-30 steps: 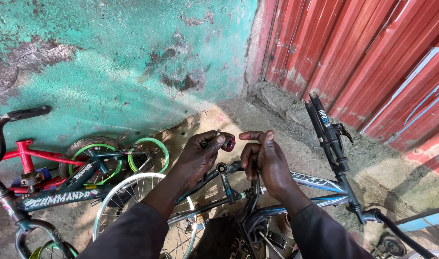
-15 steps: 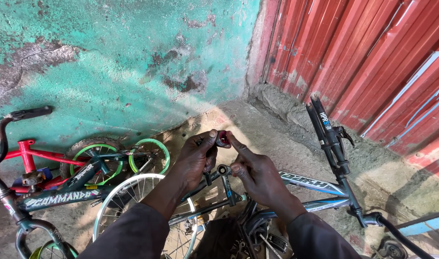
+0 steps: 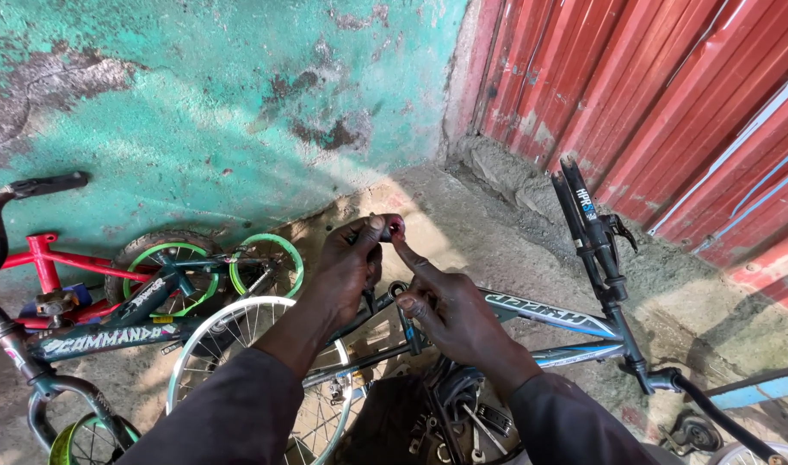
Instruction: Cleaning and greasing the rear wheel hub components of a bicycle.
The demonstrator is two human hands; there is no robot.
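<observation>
Pinching a small dark part with a reddish end (image 3: 392, 227) in your left hand (image 3: 349, 263), you held it above the blue bicycle frame (image 3: 544, 312). Your right hand (image 3: 450, 306) was half curled, its forefinger touching that end. It looked light, rigid and easily dropped; its dark body seemed best gripped.

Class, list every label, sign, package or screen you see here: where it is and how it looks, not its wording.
Frame sticker: dark bike frame, lower left; long strip, pale letters.
Frame sticker: blue-white bike frame, centre right; slanted, dark.
Fork sticker: black fork, right; small, white-blue.
No packages, signs or screens.
</observation>
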